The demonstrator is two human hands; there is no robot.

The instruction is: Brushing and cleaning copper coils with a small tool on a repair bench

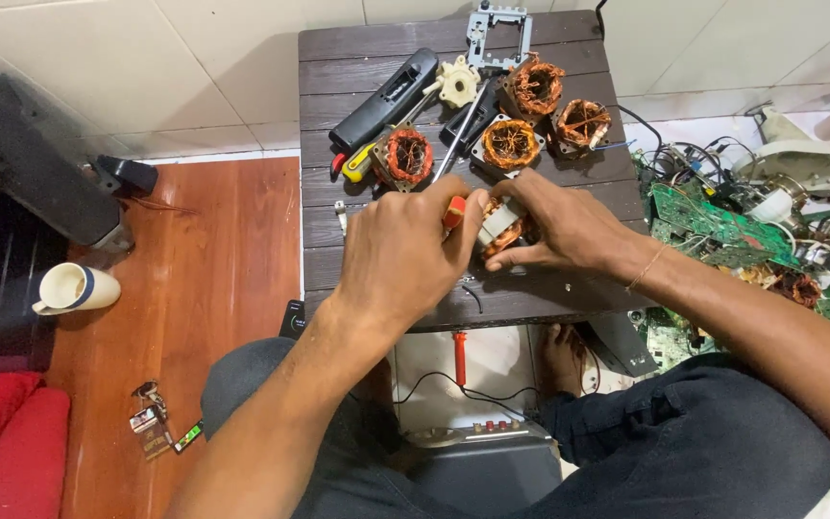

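Note:
On a small dark slatted table (540,300) my right hand (559,226) grips a small motor stator (500,227) with copper windings and a grey metal core. Closed around a red-handled screwdriver (455,210), my left hand (401,248) rests right beside the stator; the tool's thin shaft runs up and away across the table. Behind my hands lie three more copper-wound stators (510,143), a fourth one (407,156), a white plastic gear piece (457,83) and a yellow-and-red handled tool (357,161).
A black oblong device (382,99) and a metal frame (498,31) lie at the table's far end. Green circuit boards and wires (713,216) are piled on the right. A white mug (71,287) and keys (151,419) sit on the wooden floor left.

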